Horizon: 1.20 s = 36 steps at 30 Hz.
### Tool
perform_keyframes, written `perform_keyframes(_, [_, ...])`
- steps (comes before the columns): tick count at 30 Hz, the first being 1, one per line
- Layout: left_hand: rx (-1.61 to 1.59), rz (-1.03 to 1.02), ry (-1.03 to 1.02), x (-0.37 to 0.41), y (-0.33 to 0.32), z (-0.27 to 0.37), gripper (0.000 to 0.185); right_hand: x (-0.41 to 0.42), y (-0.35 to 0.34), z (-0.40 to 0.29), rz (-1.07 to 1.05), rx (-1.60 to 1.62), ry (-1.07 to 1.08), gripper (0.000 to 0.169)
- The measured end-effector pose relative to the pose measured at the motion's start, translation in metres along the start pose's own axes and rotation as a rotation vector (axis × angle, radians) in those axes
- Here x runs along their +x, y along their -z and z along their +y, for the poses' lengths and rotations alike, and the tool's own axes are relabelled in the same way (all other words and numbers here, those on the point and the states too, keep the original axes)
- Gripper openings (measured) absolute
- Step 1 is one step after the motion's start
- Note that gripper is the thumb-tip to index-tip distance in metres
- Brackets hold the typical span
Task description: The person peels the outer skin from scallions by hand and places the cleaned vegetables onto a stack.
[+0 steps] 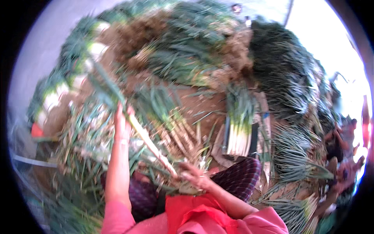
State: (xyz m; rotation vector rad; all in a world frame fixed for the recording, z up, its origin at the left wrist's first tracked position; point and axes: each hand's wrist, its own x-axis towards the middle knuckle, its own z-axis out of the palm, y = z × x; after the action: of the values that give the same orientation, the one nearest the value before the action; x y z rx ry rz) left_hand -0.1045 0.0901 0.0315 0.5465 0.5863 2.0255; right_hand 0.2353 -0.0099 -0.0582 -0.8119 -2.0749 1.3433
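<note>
My left hand (122,120) grips a long leek-like green onion (147,140) where the white shaft turns to green leaves. Its leaves point up and away to the left, while the root end slants down toward my lap. Beside that end is my right hand (196,176), blurred; whether its fingers hold the root end is unclear. Just beyond lies a loose bunch of soil-stained green onions (178,131). To the right, cleaned white stalks (239,136) lie side by side in a dark-sided holder (253,139).
Stripped leaves and peelings (93,128) heap on the left. Bundles with white shafts (79,80) line the wall side. Tall piles of green onions (190,49) stand ahead, with another dark-green pile (280,64) at right. Other people (346,146) are at the right rim.
</note>
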Motion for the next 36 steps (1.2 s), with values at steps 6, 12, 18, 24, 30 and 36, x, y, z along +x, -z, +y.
perform_keyframes(6, [-0.234,0.32,0.114,-0.045,0.09,-0.118,0.02,-0.003,-0.031,-0.037,-0.1,0.361,-0.484,0.04])
perform_keyframes(12, [-0.167,0.391,0.31,-0.082,0.118,-0.141,0.014,-0.026,-0.028,-0.023,-0.004,0.037,-0.231,0.038])
perform_keyframes(18, [0.196,0.49,-0.073,-0.072,0.086,-0.119,0.023,-0.03,-0.031,-0.027,0.128,-0.303,-0.051,0.029])
perform_keyframes(24, [0.581,0.428,-0.281,-0.096,0.021,-0.071,0.02,-0.012,-0.027,-0.038,0.116,-0.325,-0.055,0.026])
perform_keyframes(30, [0.781,0.003,-0.17,-0.178,-0.033,-0.087,0.015,0.054,-0.035,0.005,0.214,0.12,0.082,0.022])
perform_keyframes(36, [0.477,0.118,-0.151,-0.15,-0.049,-0.008,0.015,0.069,-0.009,0.111,-0.022,-0.733,-0.056,0.048])
